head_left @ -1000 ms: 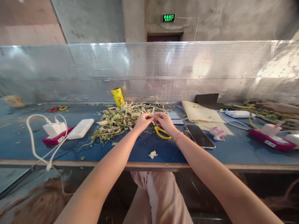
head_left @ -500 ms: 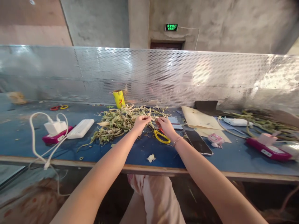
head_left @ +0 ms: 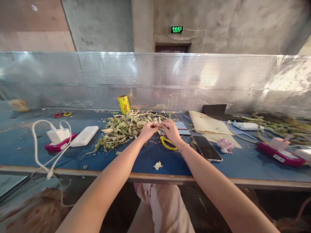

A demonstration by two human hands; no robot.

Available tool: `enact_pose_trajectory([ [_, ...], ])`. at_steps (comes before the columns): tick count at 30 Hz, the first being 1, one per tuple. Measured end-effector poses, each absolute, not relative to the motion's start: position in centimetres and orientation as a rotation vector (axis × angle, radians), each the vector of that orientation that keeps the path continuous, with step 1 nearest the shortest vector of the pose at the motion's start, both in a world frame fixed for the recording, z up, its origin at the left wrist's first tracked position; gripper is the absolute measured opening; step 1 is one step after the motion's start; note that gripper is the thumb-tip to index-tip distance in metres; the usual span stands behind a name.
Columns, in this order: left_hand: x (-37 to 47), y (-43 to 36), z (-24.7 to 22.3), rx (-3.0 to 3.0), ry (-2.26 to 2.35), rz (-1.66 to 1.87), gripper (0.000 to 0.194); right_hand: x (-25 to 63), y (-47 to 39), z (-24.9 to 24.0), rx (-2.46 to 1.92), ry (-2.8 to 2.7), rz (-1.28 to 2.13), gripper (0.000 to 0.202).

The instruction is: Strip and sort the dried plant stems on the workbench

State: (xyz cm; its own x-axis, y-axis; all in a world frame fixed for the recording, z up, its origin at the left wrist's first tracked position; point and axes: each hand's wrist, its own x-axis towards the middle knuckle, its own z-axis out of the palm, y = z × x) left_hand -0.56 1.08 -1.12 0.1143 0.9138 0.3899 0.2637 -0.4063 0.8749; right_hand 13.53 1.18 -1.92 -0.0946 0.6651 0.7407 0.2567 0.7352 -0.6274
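My left hand (head_left: 150, 129) and my right hand (head_left: 170, 128) meet over the right end of a pile of wilted green and pale plant strips (head_left: 121, 129). Both are closed in a pinch, fingertips almost touching, on a thin pale plant strip (head_left: 159, 123) that shows between them. Most of the strip is hidden by my fingers. Just below my right hand lie yellow-handled scissors (head_left: 168, 144) on the blue tabletop (head_left: 141, 161), their blades covered by the hand. A black phone (head_left: 207, 149) rests right of my right forearm.
A yellow tube (head_left: 124, 104) stands behind the pile. On the left are a white power bank (head_left: 85, 136), a purple power strip (head_left: 57, 147) and red-yellow scissors (head_left: 62, 114). Rightward lie brown paper (head_left: 209, 122), a pink figurine (head_left: 225, 145) and another power strip (head_left: 279, 154). A perforated metal screen (head_left: 155, 77) runs behind.
My hands have drawn closer together, and the right fingers have curled over toward the left fingertips. The pale strip shows less between them. The view has shifted slightly.
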Motion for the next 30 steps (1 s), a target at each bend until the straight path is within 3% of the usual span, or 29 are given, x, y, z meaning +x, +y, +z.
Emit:
enact_pose_trajectory([
  [11,-0.4,1.5,-1.7,1.799,1.097,1.289,0.016,13.7,1.7,-2.2,-0.783,-1.52,0.949,0.028],
  [21,-0.2,1.0,-1.3,1.679,0.934,1.289,0.01,13.7,1.0,-1.7,-0.549,-1.324,1.258,0.029],
  [30,-0.1,1.0,-1.2,1.737,0.915,1.297,0.016,13.6,0.6,-1.2,-0.562,-1.299,1.251,0.029],
])
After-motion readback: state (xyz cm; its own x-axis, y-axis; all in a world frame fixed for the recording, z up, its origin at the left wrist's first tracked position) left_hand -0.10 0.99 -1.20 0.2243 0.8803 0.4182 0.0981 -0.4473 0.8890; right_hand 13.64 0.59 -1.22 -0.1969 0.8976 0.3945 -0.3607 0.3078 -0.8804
